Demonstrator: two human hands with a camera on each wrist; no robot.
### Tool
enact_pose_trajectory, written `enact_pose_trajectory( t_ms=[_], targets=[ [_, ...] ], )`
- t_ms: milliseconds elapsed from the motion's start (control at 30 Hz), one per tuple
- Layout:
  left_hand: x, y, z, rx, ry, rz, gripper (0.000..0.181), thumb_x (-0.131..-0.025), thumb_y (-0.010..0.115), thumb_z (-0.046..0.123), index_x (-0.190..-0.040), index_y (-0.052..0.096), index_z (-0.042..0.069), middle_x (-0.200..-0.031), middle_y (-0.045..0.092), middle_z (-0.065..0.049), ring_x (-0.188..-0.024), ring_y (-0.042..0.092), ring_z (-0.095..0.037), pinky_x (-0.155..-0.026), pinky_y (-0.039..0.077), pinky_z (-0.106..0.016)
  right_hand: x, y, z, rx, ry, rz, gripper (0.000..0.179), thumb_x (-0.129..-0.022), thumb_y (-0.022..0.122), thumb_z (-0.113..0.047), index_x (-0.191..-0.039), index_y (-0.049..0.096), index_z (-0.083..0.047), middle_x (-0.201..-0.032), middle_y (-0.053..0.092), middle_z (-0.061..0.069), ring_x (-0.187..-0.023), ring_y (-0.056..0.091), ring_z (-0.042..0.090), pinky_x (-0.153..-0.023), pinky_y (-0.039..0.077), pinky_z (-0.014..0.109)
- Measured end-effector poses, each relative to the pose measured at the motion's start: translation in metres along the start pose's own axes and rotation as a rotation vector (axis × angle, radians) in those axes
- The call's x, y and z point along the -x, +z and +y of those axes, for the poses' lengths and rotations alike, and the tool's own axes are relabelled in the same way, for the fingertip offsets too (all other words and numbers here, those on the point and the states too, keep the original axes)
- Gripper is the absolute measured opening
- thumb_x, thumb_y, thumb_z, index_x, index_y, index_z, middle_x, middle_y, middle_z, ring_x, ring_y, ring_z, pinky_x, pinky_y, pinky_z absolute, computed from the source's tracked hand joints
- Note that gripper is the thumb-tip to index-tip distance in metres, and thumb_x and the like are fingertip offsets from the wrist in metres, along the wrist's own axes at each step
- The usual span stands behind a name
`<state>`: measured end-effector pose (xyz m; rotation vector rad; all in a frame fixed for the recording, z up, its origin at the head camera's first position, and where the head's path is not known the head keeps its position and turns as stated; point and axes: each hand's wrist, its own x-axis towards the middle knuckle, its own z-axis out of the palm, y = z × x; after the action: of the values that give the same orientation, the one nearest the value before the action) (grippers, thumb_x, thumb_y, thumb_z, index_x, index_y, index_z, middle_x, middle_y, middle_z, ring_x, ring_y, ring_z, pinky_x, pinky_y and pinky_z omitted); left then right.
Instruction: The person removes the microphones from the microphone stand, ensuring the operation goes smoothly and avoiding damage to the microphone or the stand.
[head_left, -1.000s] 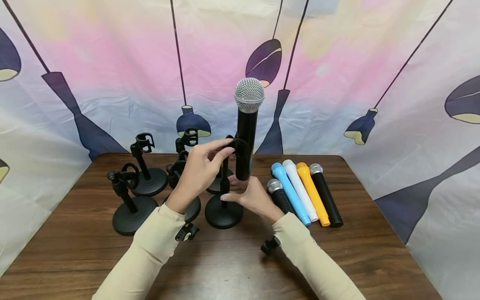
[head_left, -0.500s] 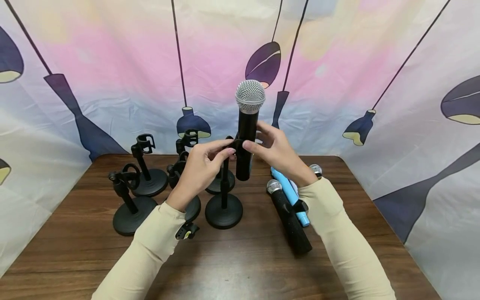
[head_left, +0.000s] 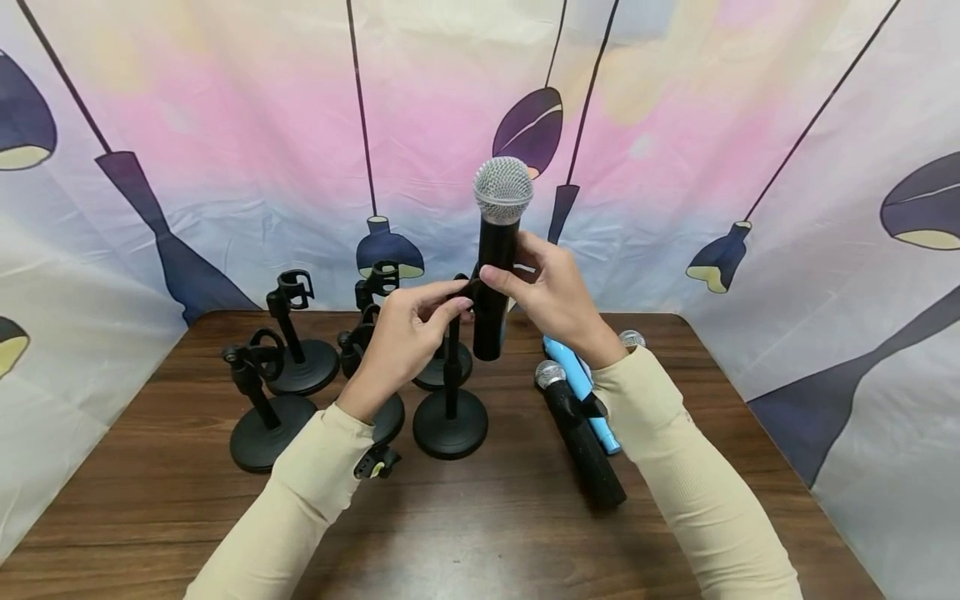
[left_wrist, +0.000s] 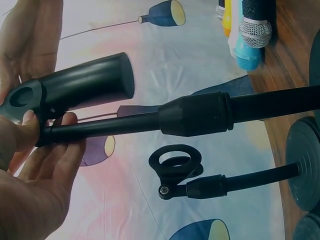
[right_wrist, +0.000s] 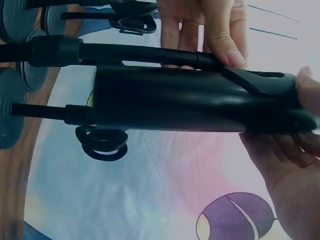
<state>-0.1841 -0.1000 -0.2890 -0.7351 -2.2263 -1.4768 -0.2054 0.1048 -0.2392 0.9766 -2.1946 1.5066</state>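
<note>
A black microphone (head_left: 491, 329) with a silver mesh head stands nearly upright at the top of a black desk microphone stand (head_left: 450, 425), in front of the backdrop. Its body passes through the ring of the stand's clip (right_wrist: 260, 82), as the right wrist view shows. My left hand (head_left: 405, 329) pinches the stand at the clip joint, thumb against fingertips. Higher up, my right hand (head_left: 558, 296) grips the microphone body just under the mesh, thumb in front and fingers behind. In the left wrist view the microphone's blunt lower end (left_wrist: 95, 80) sticks out below the clip.
Several other black stands with open clips, such as the front left one (head_left: 270, 429), crowd the left side. Right of centre lie a black microphone (head_left: 581, 442) and a blue one (head_left: 577, 371); my right sleeve (head_left: 675, 450) covers more behind. A patterned cloth (head_left: 285, 167) hangs behind the table.
My right hand has risen from below the microphone, beside the stand's pole, to grip its upper body. My left hand has kept its pinch at the clip, and the microphone has barely shifted.
</note>
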Motion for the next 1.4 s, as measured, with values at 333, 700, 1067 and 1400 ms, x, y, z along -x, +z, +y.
enact_pose_trajectory(
  t_ms=[333, 700, 1067, 1400],
  targets=[
    [0.0, 0.001, 0.002, -0.002, -0.004, -0.002, 0.033, -0.102, 0.064, 0.024, -0.132, 0.069, 0.011, -0.097, 0.077, -0.004, -0.06, 0.055, -0.02, -0.053, 0.039, -0.031, -0.002, -0.007, 0.0, -0.052, 0.056, -0.122, 0.047, -0.095, 0.07, -0.001, -0.138, 0.052, 0.006, -0.124, 0.059, 0.019, -0.113, 0.062, 0.027, -0.094, 0.053, 0.038],
    [0.0, 0.004, 0.002, -0.006, 0.01, 0.012, 0.032, -0.102, 0.064, 0.023, -0.132, 0.069, 0.011, -0.101, 0.076, -0.005, -0.061, 0.057, -0.019, -0.052, 0.039, -0.03, 0.0, -0.014, 0.003, -0.003, 0.035, -0.106, 0.047, -0.101, 0.063, -0.008, -0.144, 0.046, 0.004, -0.128, 0.061, 0.019, -0.115, 0.064, 0.029, -0.095, 0.053, 0.041],
    [-0.001, 0.003, 0.003, -0.008, 0.005, 0.0, 0.032, -0.102, 0.064, 0.022, -0.132, 0.069, 0.011, -0.1, 0.076, -0.006, -0.062, 0.059, -0.02, -0.052, 0.04, -0.029, 0.001, -0.016, 0.004, 0.032, 0.037, -0.079, 0.036, -0.1, 0.064, -0.007, -0.133, 0.055, 0.006, -0.116, 0.067, 0.019, -0.109, 0.066, 0.027, -0.095, 0.053, 0.038],
    [-0.002, 0.003, 0.002, 0.017, 0.007, -0.003, 0.032, -0.102, 0.065, 0.02, -0.132, 0.069, 0.01, -0.095, 0.076, -0.006, -0.07, 0.065, -0.022, -0.052, 0.039, -0.028, 0.005, -0.015, 0.012, -0.053, 0.053, -0.066, 0.043, -0.098, 0.067, -0.004, -0.137, 0.053, 0.005, -0.121, 0.064, 0.02, -0.112, 0.063, 0.027, -0.099, 0.051, 0.039]
  ],
)
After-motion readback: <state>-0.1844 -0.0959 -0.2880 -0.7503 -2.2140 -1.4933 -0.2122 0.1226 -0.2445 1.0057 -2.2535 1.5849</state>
